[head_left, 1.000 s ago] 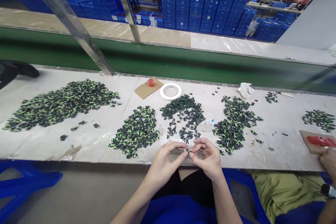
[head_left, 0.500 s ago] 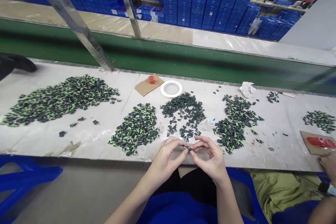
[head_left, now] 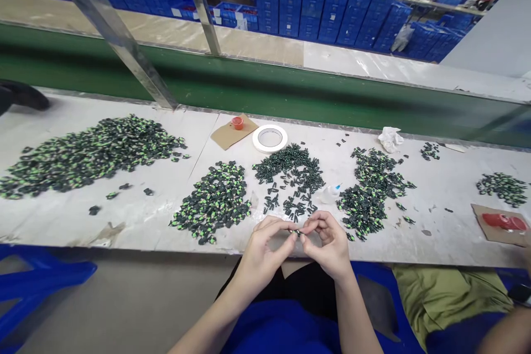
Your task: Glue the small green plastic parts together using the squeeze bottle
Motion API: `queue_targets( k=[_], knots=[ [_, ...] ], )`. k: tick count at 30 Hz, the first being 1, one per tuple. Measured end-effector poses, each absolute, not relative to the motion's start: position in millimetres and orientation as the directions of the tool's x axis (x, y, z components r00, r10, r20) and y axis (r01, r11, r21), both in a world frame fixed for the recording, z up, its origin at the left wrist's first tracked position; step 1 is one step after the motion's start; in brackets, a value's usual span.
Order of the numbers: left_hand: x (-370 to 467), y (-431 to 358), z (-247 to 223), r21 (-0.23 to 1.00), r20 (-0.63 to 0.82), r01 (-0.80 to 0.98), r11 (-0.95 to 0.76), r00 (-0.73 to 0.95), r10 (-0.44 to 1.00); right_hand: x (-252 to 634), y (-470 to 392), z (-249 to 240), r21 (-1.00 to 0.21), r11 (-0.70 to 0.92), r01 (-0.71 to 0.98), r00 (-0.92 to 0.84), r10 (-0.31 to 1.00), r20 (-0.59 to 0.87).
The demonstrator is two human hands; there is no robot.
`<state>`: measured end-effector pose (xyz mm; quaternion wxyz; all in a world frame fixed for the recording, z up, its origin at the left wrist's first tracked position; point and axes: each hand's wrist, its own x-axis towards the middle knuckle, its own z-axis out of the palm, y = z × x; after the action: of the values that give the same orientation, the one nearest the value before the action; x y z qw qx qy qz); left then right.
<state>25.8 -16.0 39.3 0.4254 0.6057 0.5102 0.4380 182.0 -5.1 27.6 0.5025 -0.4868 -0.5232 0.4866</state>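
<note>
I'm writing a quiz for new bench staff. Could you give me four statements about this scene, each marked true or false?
1. The left hand and right hand meet at a small dark-and-green piece. True.
2. A red container sits on cardboard near the white tape roll. True.
3. The tape roll stands on its edge. False: it lies flat.
4. The crumpled tissue is left of the tape roll. False: the tissue is right of it.

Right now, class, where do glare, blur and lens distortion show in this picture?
Head view: glare streaks the pale ledge beyond the green panel; the co-worker's forearm at lower right is smeared; the metal posts lean, perhaps from wide-angle stretch; the small held part is too soft for detail.
</note>
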Motion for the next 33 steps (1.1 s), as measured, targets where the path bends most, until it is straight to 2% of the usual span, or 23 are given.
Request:
queue_targets(
  k=[5,8,14,18,23,25,27,28,30,33],
  knots=[
    [24,-9,33,0.97,0.127,0.188,-0.151,0.137,0.982,185,0,28,-0.989,-0.123,-0.082,-0.051,0.992,-0.119],
    [22,-5,31,0.956,0.168,0.22,-0.197,0.14,0.976,186,-1,30,-0.968,-0.2,-0.15,-0.048,0.98,-0.195],
    [20,-4,30,0.919,0.182,0.318,-0.233,0.18,0.967,186,-3,32,-0.959,-0.235,-0.157,-0.072,0.971,-0.227],
    [21,-6,28,0.916,0.15,0.327,-0.232,0.258,0.954,191,-8,33,-0.982,-0.182,-0.04,-0.102,0.979,-0.177],
    [18,-8,27,0.899,0.066,0.404,-0.171,0.262,0.963,225,-19,43,-0.952,-0.04,0.304,-0.122,0.989,-0.08],
    [14,-8,28,0.895,0.053,0.423,-0.144,0.219,0.974,246,-18,48,-0.9,0.018,0.436,0.054,0.997,0.046],
    [10,-8,30,0.895,0.049,0.427,-0.126,0.187,0.981,265,-16,50,-0.795,0.03,0.606,0.314,0.909,0.274],
    [8,-7,31,0.897,0.047,0.426,-0.118,0.175,0.983,273,-14,50,-0.713,0.028,0.7,0.357,0.851,0.385],
    [5,-6,32,0.898,0.044,0.427,-0.107,0.156,0.987,286,-12,47,-0.514,0.023,0.857,0.288,0.807,0.516],
    [2,-5,31,0.891,0.053,0.442,-0.109,0.139,0.989,297,-12,35,-0.251,0.089,0.964,0.031,0.898,0.439]
  ],
)
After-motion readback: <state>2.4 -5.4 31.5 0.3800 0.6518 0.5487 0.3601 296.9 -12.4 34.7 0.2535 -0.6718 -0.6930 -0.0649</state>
